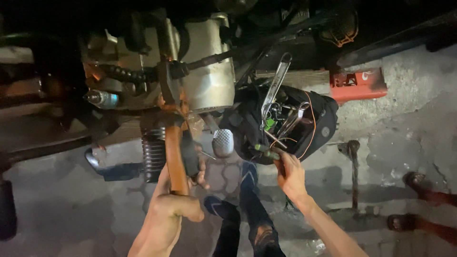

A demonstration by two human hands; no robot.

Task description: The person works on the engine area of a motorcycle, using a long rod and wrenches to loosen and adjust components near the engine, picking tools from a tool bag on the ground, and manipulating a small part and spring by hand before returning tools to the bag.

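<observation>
My left hand is closed around a rusty orange bar that runs up toward a motorcycle's silver engine case. My right hand reaches into the lower edge of an open black tool bag and grips a green-handled tool at its rim. A long silver wrench and several other metal tools stick out of the bag. A silver foot pedal sits between my two hands.
A black ribbed foot peg lies left of the bar. A red box rests on the concrete behind the bag. A rusty metal stand is at right. Another person's sandalled feet show at the right edge. My blue-strapped sandals are below.
</observation>
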